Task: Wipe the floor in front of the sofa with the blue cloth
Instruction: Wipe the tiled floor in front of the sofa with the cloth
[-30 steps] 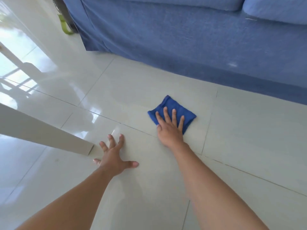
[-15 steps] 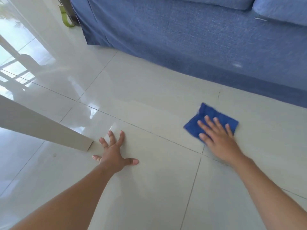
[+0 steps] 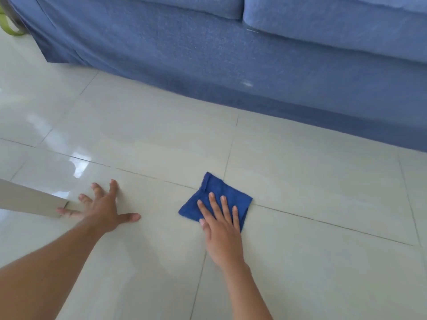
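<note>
A folded blue cloth (image 3: pixel 217 192) lies flat on the glossy pale tiled floor (image 3: pixel 312 188), some way in front of the blue sofa (image 3: pixel 231 61). My right hand (image 3: pixel 220 225) presses flat on the cloth's near half, fingers spread and pointing toward the sofa. My left hand (image 3: pixel 101 209) rests palm down on the bare tile to the left of the cloth, fingers splayed, holding nothing. Both forearms reach in from the bottom of the view.
A white table leg (image 3: pixel 30 199) meets the floor just left of my left hand, almost touching its little finger. A green looped object (image 3: pixel 9 28) sits at the sofa's far left corner. Open tile stretches to the right of the cloth.
My right hand slid the cloth right across the floor, then back left and nearer to me. The left hand stayed planted. The view swung right and up along the sofa.
</note>
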